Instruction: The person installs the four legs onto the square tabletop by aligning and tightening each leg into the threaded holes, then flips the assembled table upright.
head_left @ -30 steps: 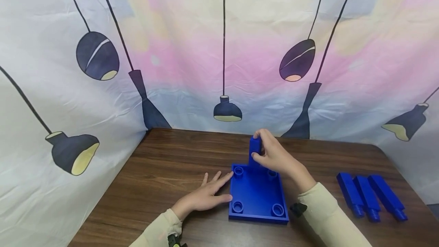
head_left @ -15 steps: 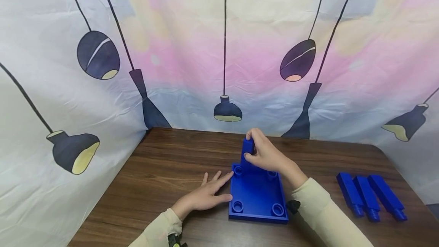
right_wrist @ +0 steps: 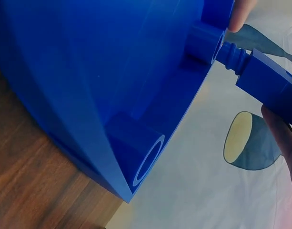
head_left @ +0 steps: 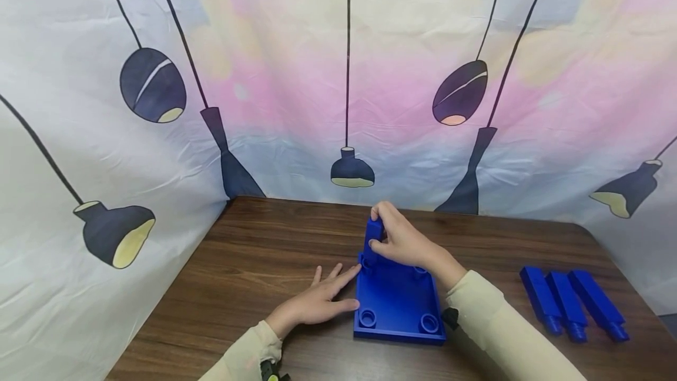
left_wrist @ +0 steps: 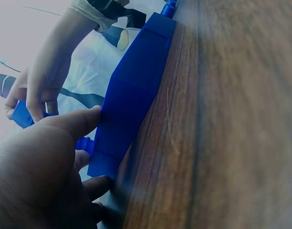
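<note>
A shallow blue square tabletop piece [head_left: 396, 301] lies upside down, with a round socket at each corner. My right hand [head_left: 409, 243] holds a blue square table leg [head_left: 372, 233] between thumb and fingers, nearly upright over the far left socket. In the right wrist view, the leg's ridged threaded tip [right_wrist: 233, 57] is at the mouth of that socket [right_wrist: 205, 43]; how far it reaches in cannot be told. My left hand [head_left: 314, 303] lies with fingers spread, its fingertips touching the left wall of the piece [left_wrist: 131, 90].
Three more blue legs [head_left: 568, 304] lie side by side on the wooden table [head_left: 254, 251] at the right, threaded ends toward the near side. A cloth backdrop [head_left: 285, 104] printed with hanging lamps stands behind the table.
My right hand has carried the leg leftward and slightly down, from behind the tabletop's far edge to the far left socket. The left hand has stayed in place.
</note>
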Demonstrator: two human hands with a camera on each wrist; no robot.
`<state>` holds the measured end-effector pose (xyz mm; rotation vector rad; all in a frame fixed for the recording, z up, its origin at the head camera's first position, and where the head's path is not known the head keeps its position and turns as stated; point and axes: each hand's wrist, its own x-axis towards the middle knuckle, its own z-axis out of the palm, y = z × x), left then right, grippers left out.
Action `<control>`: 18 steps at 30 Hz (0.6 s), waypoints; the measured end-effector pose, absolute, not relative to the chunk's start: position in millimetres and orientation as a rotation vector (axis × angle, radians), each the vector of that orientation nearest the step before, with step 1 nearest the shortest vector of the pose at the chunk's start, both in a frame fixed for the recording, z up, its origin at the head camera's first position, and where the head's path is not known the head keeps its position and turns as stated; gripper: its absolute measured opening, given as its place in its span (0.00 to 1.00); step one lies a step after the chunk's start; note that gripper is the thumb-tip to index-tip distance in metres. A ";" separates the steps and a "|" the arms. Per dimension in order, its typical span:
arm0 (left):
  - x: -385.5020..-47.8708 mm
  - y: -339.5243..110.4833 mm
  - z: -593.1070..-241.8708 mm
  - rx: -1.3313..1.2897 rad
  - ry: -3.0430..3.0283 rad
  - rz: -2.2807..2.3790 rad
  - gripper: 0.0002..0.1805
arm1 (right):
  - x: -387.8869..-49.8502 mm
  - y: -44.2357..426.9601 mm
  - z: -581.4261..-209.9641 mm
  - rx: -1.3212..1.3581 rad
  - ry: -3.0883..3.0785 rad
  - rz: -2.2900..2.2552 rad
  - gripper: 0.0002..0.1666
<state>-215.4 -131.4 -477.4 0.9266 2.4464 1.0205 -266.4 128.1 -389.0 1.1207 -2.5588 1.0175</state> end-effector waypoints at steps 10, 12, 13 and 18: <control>-218.5 -132.3 -488.3 0.920 2.431 1.069 0.42 | -266.6 127.2 -395.7 1.134 -2.565 0.990 0.24; -219.8 -132.7 -491.2 0.922 2.435 1.077 0.42 | -266.3 127.2 -396.4 1.130 -2.577 0.993 0.24; -221.0 -133.0 -492.9 0.919 2.439 1.070 0.42 | -266.1 127.1 -396.4 1.128 -2.581 0.994 0.24; -230.4 -136.0 -510.8 0.948 2.432 1.109 0.43 | -265.0 127.1 -397.1 1.132 -2.599 0.990 0.24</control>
